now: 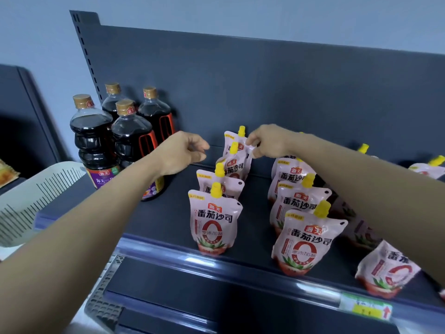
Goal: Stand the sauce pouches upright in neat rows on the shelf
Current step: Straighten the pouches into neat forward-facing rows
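Note:
Pink-and-white sauce pouches with yellow caps stand on the dark shelf (168,220) in two rows. The left row runs from a front pouch (214,225) back to the rear pouch (234,143). My right hand (269,142) pinches the top right corner of that rear pouch. My left hand (183,153) hovers just left of the row, fingers loosely curled, holding nothing. The right row has a front pouch (305,244) with others behind it. One more pouch (387,271) stands tilted at the shelf's front right, under my right forearm.
Several dark soy sauce bottles (96,143) stand at the shelf's left end. A pale slotted basket (31,198) sits lower left. More pouches (426,168) lie at the far right. A price tag (366,307) is on the shelf's front rail.

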A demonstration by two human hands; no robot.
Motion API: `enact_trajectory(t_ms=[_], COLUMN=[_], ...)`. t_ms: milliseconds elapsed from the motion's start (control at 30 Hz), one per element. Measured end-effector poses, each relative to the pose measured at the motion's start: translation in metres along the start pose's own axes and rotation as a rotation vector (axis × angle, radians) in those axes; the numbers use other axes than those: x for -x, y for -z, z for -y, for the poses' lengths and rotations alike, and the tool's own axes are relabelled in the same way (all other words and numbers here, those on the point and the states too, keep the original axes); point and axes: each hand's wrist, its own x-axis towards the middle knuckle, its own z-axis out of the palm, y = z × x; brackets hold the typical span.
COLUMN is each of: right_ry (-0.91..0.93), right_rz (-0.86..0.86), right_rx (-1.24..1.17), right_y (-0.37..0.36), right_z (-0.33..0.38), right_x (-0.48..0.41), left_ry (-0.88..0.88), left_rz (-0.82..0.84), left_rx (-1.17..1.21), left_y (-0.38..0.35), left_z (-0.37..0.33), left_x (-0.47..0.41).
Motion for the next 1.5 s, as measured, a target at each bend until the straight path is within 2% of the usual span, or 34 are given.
enact_trajectory(t_ms=[133,267,400,533,733,800,867,900,967,1033,1133,1267,1400,1500], right_ry=[0.039,0.089,0.091,0.079,0.032,-0.004,-0.062,-0.094,-0.150,-0.200,-0.243,-0.296,-0.284,-0.257], right_rz=[0.062,0.087,0.095,0.136,0.209,0.171,0.020,-0.068,-0.170,-0.143,-0.031,-0.005,-0.070,-0.097], right_rx=[0.046,0.089,0.117,0.084,-0.077,-0.183,-0.297,-0.294,-0.143,0.022,0.130,0.078,-0.064,-0.091], right_y=[-0.008,-0.011,-0.013,-0.016,-0.015,-0.006,0.005,0.009,0.012,0.008,-0.002,-0.010,-0.017,-0.019], right_z=[-0.010,-0.014,-0.014,-0.009,-0.002,-0.002,-0.005,-0.007,-0.008,-0.005,0.003,0.002,-0.009,-0.009], right_x=[-0.027,-0.047,-0.055,-0.058,-0.059,-0.058,-0.062,-0.065,-0.071,-0.075,-0.078,-0.084,-0.098,-0.107], left_ry=[0.091,0.103,0.077,0.071,0.026,-0.008,-0.063,-0.090,-0.148,-0.185,-0.177,-0.135,-0.142,-0.145], left_rz=[0.132,0.213,0.220,0.159,0.207,0.250,0.254,0.237,0.230,0.276,0.266,0.269,0.323,0.296], left_rx=[-0.095,-0.180,-0.174,-0.184,-0.204,-0.220,-0.213,-0.191,-0.123,-0.086,-0.152,-0.193,-0.146,-0.137], left_y=[-0.011,-0.021,-0.024,-0.022,-0.009,-0.004,0.003,0.008,0.017,0.023,0.023,0.015,0.004,-0.005], left_z=[-0.003,0.000,0.006,0.015,0.022,0.023,0.022,0.020,0.016,0.014,0.021,0.032,0.032,0.032], left_x=[-0.029,-0.048,-0.059,-0.070,-0.080,-0.080,-0.080,-0.079,-0.075,-0.071,-0.071,-0.077,-0.082,-0.084])
